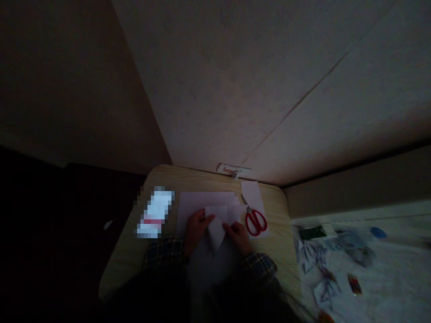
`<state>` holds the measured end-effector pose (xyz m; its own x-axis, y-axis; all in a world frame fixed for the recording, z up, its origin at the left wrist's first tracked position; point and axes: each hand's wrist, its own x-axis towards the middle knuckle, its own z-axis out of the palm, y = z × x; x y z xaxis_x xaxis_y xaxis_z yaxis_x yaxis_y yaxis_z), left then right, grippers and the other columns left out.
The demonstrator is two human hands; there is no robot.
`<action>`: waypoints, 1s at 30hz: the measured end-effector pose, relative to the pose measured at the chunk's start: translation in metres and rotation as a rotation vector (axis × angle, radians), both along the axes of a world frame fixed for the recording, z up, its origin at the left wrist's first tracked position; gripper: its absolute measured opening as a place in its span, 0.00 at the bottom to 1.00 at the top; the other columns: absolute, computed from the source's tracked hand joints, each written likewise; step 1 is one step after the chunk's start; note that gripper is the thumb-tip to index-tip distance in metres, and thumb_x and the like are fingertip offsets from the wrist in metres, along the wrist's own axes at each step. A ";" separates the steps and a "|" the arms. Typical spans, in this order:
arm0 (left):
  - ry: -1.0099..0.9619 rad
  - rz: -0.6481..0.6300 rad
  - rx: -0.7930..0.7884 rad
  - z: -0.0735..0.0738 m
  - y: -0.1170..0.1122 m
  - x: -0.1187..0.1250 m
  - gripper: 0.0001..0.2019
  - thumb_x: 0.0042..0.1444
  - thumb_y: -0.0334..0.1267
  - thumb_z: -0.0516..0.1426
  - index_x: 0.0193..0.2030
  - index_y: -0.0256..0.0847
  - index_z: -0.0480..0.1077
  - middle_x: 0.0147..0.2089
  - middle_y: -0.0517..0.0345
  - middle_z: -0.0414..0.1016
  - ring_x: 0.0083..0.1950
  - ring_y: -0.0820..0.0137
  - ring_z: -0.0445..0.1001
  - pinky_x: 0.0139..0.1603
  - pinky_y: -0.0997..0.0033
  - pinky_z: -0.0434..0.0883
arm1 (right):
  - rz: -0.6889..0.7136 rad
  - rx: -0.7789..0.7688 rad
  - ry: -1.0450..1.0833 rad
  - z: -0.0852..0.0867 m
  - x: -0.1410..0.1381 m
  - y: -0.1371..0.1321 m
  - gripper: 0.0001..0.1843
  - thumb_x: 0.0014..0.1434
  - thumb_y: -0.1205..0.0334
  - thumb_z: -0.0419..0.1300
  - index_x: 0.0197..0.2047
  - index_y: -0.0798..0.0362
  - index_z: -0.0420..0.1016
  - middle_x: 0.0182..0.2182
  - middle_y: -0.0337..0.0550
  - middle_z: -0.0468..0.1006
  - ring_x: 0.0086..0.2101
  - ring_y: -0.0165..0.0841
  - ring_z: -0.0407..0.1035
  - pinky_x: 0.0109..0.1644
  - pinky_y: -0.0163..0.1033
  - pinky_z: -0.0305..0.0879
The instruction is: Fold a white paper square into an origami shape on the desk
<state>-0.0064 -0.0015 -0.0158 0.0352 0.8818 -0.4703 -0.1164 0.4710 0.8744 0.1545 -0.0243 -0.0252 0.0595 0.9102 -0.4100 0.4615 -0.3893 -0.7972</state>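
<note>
A small folded piece of white paper (216, 231) is between my two hands, its lower end tapering to a point. My left hand (195, 229) pinches its left edge, thumb on top. On the opposite edge, my right hand (238, 235) grips it with thumb and fingers closed. Beneath both hands lie larger white sheets (188, 202), spread on the wooden table. Just right of my right hand rest scissors with red handles (256, 223), blades pointing up and left, on a narrow strip of white paper (252, 190). The picture is dim, so fine creases cannot be made out.
A pixelated bright screen (156, 213) lies on the left of the wooden table (128, 255). A wall socket (233, 169) with a plug sits at the table's back edge, against the wall. To the right, a pale surface (387, 278) holds scattered papers and small items.
</note>
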 end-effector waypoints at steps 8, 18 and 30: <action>0.032 -0.007 0.304 -0.019 0.000 0.002 0.12 0.44 0.39 0.60 0.34 0.33 0.73 0.33 0.50 0.79 0.34 0.64 0.76 0.32 0.72 0.70 | 0.122 0.118 0.193 -0.005 0.006 0.002 0.21 0.51 0.44 0.55 0.20 0.54 0.66 0.15 0.38 0.68 0.19 0.28 0.62 0.27 0.35 0.58; 0.011 -0.047 0.421 -0.027 -0.017 -0.001 0.15 0.47 0.42 0.59 0.38 0.34 0.72 0.37 0.51 0.79 0.37 0.64 0.76 0.35 0.71 0.70 | 0.085 0.202 0.133 -0.016 0.004 -0.012 0.22 0.51 0.45 0.57 0.18 0.54 0.65 0.15 0.39 0.69 0.20 0.29 0.63 0.25 0.34 0.58; -0.035 -0.076 0.424 -0.025 -0.001 -0.003 0.14 0.45 0.43 0.60 0.35 0.33 0.72 0.36 0.49 0.79 0.36 0.63 0.76 0.37 0.68 0.71 | 0.006 0.357 0.021 -0.021 0.002 -0.004 0.22 0.50 0.44 0.56 0.17 0.53 0.62 0.14 0.36 0.64 0.19 0.28 0.59 0.23 0.34 0.53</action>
